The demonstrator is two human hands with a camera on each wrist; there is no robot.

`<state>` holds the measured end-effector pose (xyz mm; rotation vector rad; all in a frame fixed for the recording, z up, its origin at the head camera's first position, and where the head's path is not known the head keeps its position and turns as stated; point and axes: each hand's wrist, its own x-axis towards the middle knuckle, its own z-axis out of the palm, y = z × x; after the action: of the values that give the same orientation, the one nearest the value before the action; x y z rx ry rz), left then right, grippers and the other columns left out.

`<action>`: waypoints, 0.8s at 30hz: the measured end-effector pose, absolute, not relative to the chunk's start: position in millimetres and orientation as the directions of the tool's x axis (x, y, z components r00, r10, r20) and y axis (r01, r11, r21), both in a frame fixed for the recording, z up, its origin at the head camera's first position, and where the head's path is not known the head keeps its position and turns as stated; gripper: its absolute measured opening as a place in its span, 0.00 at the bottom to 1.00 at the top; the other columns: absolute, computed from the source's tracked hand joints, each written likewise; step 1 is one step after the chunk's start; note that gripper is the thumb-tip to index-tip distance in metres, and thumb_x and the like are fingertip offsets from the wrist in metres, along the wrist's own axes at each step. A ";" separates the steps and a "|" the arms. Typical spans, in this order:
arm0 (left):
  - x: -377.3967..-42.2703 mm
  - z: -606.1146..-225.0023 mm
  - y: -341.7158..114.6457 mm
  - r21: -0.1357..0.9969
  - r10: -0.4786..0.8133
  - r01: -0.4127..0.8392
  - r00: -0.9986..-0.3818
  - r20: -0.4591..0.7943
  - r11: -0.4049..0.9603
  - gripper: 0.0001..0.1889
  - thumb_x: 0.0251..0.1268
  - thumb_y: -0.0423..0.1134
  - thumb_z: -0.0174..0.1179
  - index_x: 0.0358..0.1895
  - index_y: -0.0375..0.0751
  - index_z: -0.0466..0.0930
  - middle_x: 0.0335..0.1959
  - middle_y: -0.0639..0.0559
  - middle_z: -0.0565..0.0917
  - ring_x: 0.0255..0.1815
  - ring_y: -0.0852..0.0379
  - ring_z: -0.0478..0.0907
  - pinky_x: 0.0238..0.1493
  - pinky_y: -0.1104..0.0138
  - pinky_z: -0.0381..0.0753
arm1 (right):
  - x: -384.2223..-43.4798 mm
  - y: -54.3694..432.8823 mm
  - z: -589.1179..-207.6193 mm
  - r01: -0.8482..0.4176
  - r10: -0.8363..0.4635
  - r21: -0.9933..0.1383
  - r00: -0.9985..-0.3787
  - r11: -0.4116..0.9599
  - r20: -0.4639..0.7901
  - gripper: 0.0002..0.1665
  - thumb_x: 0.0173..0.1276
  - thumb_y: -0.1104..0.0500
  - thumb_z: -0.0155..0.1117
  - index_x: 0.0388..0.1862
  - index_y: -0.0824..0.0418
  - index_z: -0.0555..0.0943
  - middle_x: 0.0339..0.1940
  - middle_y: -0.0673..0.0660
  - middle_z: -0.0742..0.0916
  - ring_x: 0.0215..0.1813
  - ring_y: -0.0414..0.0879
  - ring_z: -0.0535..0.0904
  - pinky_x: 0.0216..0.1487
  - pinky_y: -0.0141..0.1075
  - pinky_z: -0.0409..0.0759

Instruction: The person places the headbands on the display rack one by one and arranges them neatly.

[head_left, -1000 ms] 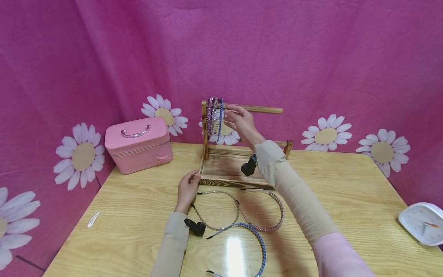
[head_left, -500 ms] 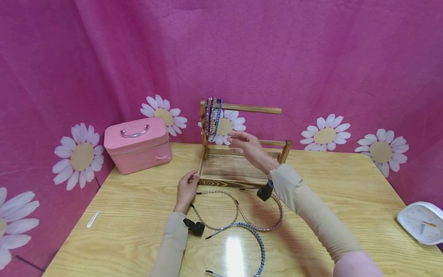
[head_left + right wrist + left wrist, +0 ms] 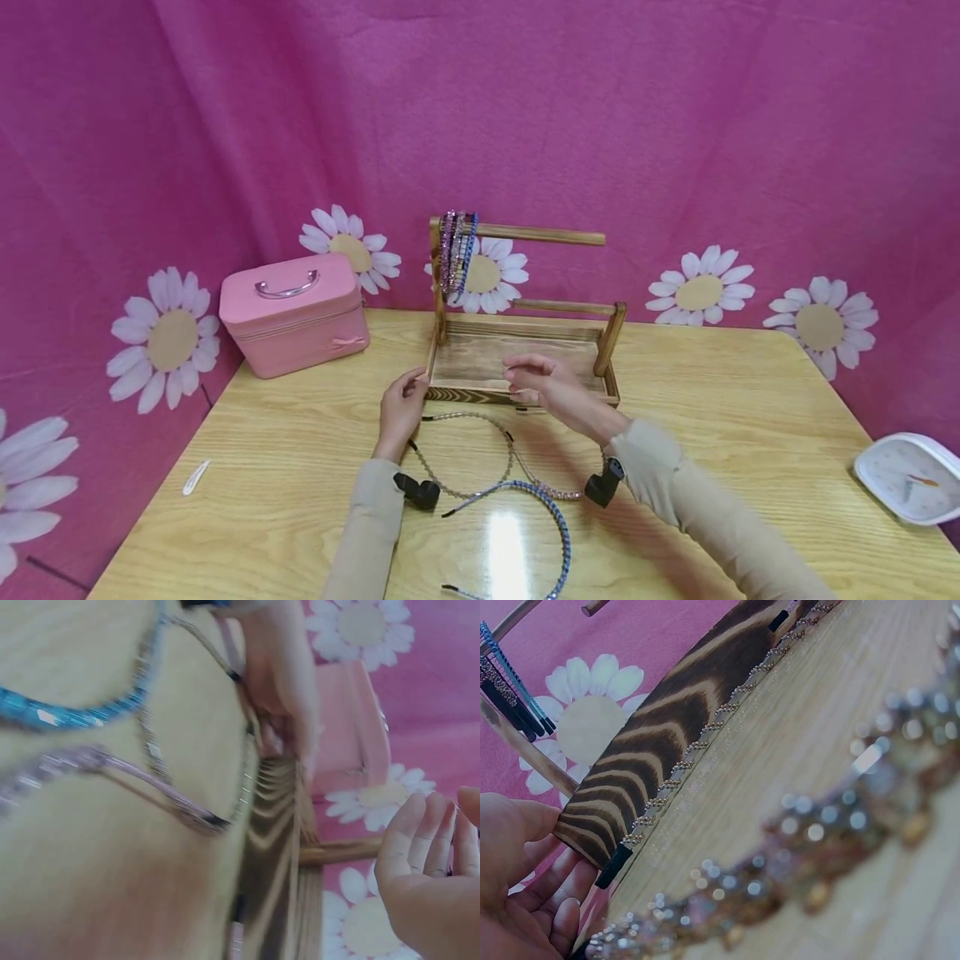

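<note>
Done: beaded headbands (image 3: pixel 458 250) hung on wooden rack (image 3: pixel 480 358), upper centre. Apparently remaining: three loose headbands (image 3: pixel 525 485) on desk (image 3: pixel 750 433), lower centre. Left hand (image 3: pixel 401 408): fingers pinching rack corner (image 3: pixel 589 831). Right hand (image 3: pixel 551 390): fingers loosely parted, holding nothing.

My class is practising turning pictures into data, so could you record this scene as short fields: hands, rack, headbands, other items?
Left hand: grips near left corner of the wooden rack
Right hand: above the rack's tray, nothing visible in it
Upper bar: pink, silvery and blue hanging headbands at left end; exact count unclear
Table headbands: beige one, pink one, blue one
Table left: pink case, white hair clip
Table right: white clock
</note>
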<state>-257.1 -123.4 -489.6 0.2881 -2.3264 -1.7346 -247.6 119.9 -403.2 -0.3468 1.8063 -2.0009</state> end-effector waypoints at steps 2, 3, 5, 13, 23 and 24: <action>-257.4 -489.5 -124.0 0.959 -0.291 -0.019 -0.954 0.067 0.282 0.15 0.70 0.37 0.56 0.55 0.35 0.82 0.44 0.37 0.84 0.38 0.60 0.76 0.44 0.68 0.73 | -240.4 121.0 -409.0 0.153 -0.473 -0.987 -0.874 -0.053 -0.110 0.12 0.71 0.66 0.55 0.51 0.56 0.78 0.41 0.46 0.83 0.41 0.38 0.80 0.51 0.32 0.80; -257.5 -489.5 -124.1 0.960 -0.292 -0.017 -0.954 0.068 0.279 0.15 0.70 0.37 0.56 0.55 0.35 0.82 0.43 0.37 0.84 0.38 0.60 0.76 0.44 0.69 0.73 | -236.8 121.8 -411.4 0.157 -0.474 -0.987 -0.872 -0.044 -0.118 0.12 0.71 0.66 0.56 0.52 0.59 0.78 0.41 0.46 0.83 0.41 0.37 0.80 0.51 0.32 0.80; -258.1 -490.1 -123.9 0.961 -0.292 -0.017 -0.954 0.067 0.276 0.15 0.70 0.37 0.56 0.55 0.35 0.82 0.43 0.37 0.84 0.38 0.60 0.76 0.43 0.69 0.73 | -230.0 125.3 -416.1 0.155 -0.476 -0.988 -0.870 -0.019 -0.127 0.13 0.71 0.66 0.57 0.53 0.63 0.77 0.40 0.46 0.83 0.40 0.37 0.80 0.49 0.31 0.80; -258.8 -491.9 -123.4 0.962 -0.291 -0.031 -0.955 0.051 0.272 0.16 0.71 0.38 0.56 0.56 0.36 0.82 0.44 0.38 0.84 0.42 0.54 0.78 0.44 0.68 0.73 | -211.0 159.8 -430.9 0.004 -0.481 -0.971 -0.868 0.239 -0.122 0.23 0.70 0.65 0.59 0.57 0.80 0.71 0.38 0.48 0.85 0.37 0.37 0.81 0.39 0.31 0.81; -258.9 -491.0 -122.7 0.964 -0.313 -0.031 -0.948 0.055 0.262 0.15 0.70 0.36 0.56 0.55 0.35 0.82 0.43 0.38 0.84 0.36 0.64 0.74 0.43 0.70 0.72 | -202.1 220.7 -437.8 -0.094 -0.530 -0.933 -0.840 0.348 -0.113 0.20 0.72 0.63 0.58 0.54 0.80 0.72 0.39 0.52 0.84 0.38 0.37 0.79 0.37 0.33 0.80; -259.0 -491.4 -122.9 0.965 -0.314 -0.033 -0.948 0.053 0.262 0.15 0.70 0.36 0.56 0.54 0.35 0.82 0.43 0.38 0.84 0.36 0.64 0.74 0.43 0.70 0.72 | -201.0 225.6 -438.6 -0.098 -0.534 -0.931 -0.838 0.351 -0.113 0.20 0.71 0.64 0.58 0.54 0.80 0.72 0.39 0.51 0.84 0.38 0.37 0.79 0.35 0.32 0.80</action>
<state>-259.0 -122.9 -491.4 0.3235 -2.2985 -1.7483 -201.0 225.6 -438.6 -0.5533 2.2208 -1.4892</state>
